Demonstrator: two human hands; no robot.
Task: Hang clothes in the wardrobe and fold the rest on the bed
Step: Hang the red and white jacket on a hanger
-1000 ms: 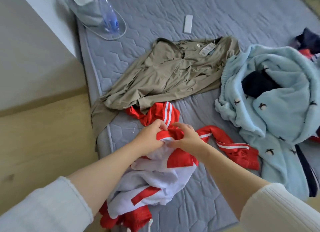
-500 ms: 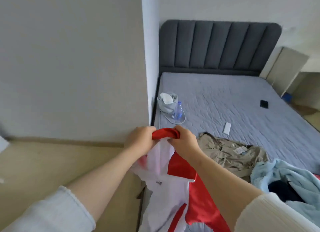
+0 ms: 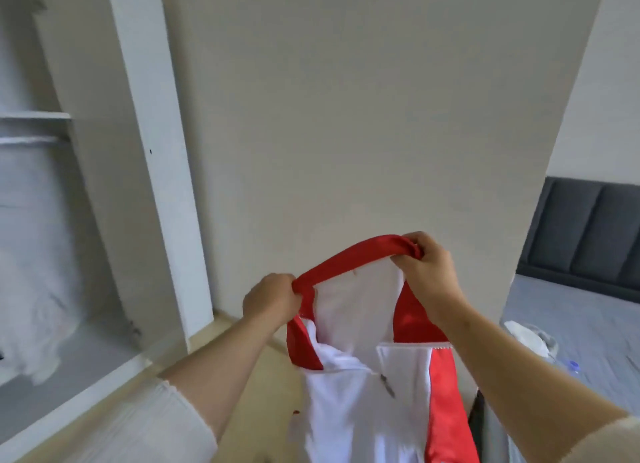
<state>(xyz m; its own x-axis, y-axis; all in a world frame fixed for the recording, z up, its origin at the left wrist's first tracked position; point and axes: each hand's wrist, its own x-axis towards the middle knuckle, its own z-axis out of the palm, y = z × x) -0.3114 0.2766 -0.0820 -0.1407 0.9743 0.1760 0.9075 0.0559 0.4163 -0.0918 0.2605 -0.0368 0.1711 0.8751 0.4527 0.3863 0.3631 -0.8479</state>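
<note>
Wall point(image 3: 363, 123): plain beige, centre.
Wardrobe point(image 3: 41, 172): white, open, far left; door point(image 3: 156, 168) swung out.
Headboard point(image 3: 588, 234): dark grey, padded, right edge.
Floor point(image 3: 277, 383): pale wood.
Light: soft, even.

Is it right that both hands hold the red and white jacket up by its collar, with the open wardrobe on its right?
No. The head view shows the open wardrobe on the left of the jacket. The left hand and right hand do hold its collar.

No text, label or number is legible (the garment point(image 3: 346, 428) shows plain red and white).
</note>
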